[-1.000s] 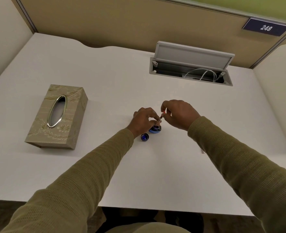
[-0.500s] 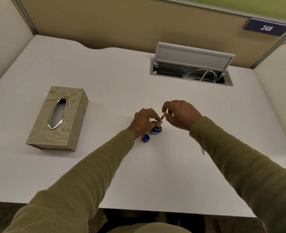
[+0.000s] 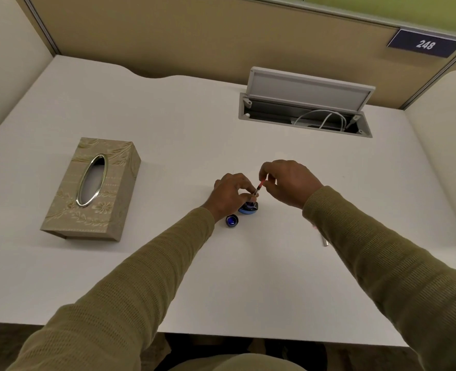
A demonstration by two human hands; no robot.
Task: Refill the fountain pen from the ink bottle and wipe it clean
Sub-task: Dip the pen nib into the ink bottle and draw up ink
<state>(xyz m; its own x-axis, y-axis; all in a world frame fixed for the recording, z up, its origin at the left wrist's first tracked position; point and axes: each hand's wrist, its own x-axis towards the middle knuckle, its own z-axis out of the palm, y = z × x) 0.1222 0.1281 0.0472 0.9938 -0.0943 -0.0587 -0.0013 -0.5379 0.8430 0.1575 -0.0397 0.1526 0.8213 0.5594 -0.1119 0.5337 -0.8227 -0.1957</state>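
Hands mid-desk, left hand [image 3: 230, 195] gripping ink bottle [image 3: 249, 207], right hand [image 3: 288, 182] pinching pen [image 3: 259, 186], bare desk [image 3: 248, 277] around

Both hands: right [image 3: 288, 182] dips pen [image 3: 259, 186] into ink bottle [image 3: 249, 207].

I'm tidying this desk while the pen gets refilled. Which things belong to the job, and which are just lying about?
In use:
ink bottle, steadied by the left hand
pen part, held by the right hand
bottle cap
tissue box, likely for wiping

Lying about:
cable tray
number plate
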